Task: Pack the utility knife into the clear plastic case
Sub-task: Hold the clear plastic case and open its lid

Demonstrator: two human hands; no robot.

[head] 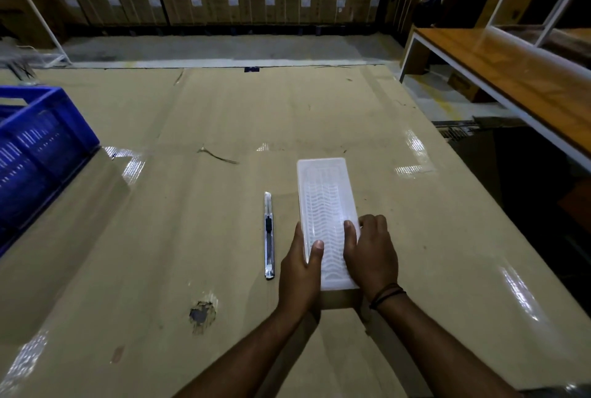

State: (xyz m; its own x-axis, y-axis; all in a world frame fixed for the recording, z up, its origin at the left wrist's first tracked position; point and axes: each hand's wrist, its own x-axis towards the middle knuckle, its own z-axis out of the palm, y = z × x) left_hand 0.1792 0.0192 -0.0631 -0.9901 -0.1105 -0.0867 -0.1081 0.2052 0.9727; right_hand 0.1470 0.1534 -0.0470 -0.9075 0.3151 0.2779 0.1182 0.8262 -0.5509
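The clear plastic case (324,192) lies lengthwise on the cardboard-covered table, its lid shut and patterned with wavy ridges. My left hand (300,272) grips the case's near left edge, thumb on top of the lid. My right hand (372,253) grips the near right edge, thumb on the lid and fingers curled round the side. The utility knife (269,234), slim and silver with a black slider, lies on the table just left of the case, parallel to it and apart from both hands.
A blue plastic crate (38,148) stands at the table's left edge. A hole (201,314) is torn in the cardboard cover near the front. A wooden bench (511,77) with a white frame stands to the right, beyond a gap. Stacked cartons line the back wall.
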